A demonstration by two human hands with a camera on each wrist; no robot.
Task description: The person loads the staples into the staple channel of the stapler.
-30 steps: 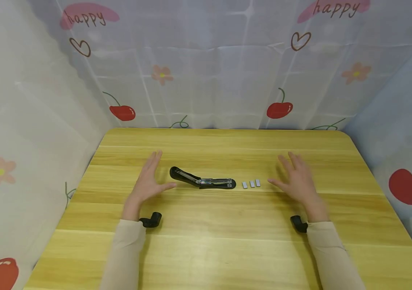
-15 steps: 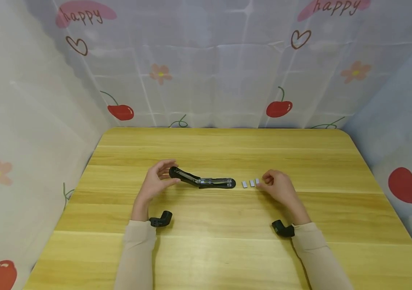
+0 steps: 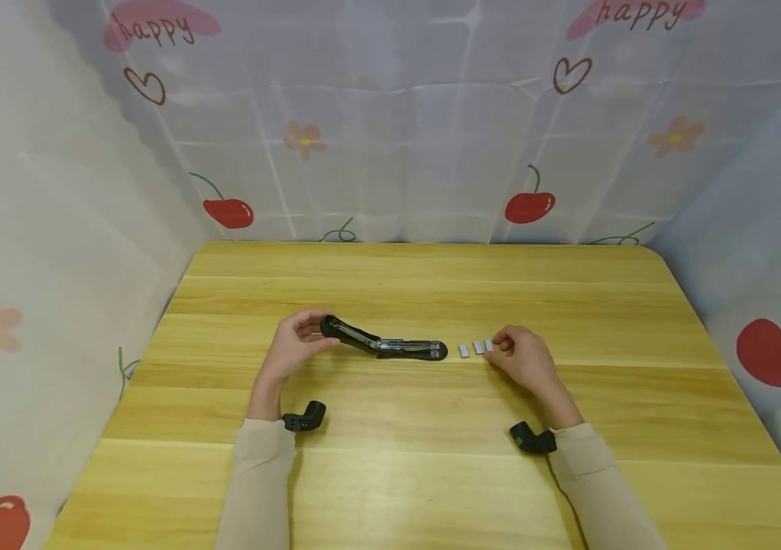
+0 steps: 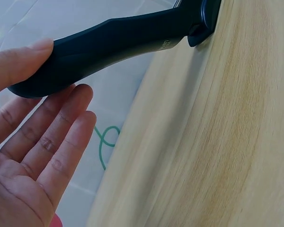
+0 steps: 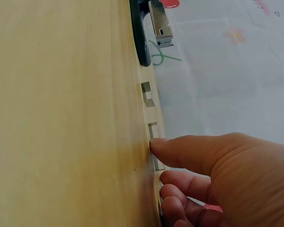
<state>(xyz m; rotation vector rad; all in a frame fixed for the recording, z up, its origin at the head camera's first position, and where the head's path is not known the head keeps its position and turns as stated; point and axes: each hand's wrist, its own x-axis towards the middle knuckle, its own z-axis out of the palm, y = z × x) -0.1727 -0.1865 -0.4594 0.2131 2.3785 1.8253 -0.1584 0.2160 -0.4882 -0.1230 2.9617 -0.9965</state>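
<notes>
A black stapler (image 3: pixel 409 353) lies folded open on the wooden table, its metal channel showing and its top arm angled up toward the left. My left hand (image 3: pixel 290 348) holds the end of that raised arm; in the left wrist view the thumb (image 4: pixel 19 66) lies on one side and fingers on the other. Right of the stapler sit three short silver staple strips: one nearest it (image 3: pixel 463 351), a middle strip (image 3: pixel 477 347) and a rightmost strip (image 3: pixel 489 345). My right hand (image 3: pixel 528 362) pinches the rightmost strip, partly hidden by the thumb (image 5: pixel 180 149) in the right wrist view.
A wood-grain table (image 3: pixel 404 473) stretches out under both arms. Behind it hangs a pale curtain (image 3: pixel 390 153) printed with cherries and flowers. Black wrist devices (image 3: pixel 306 417) jut inward from both sleeves.
Both hands have come inward from spread-out positions. The left has taken hold of the stapler's raised arm, and the right has closed on the rightmost staple strip. Stapler and strips look unmoved.
</notes>
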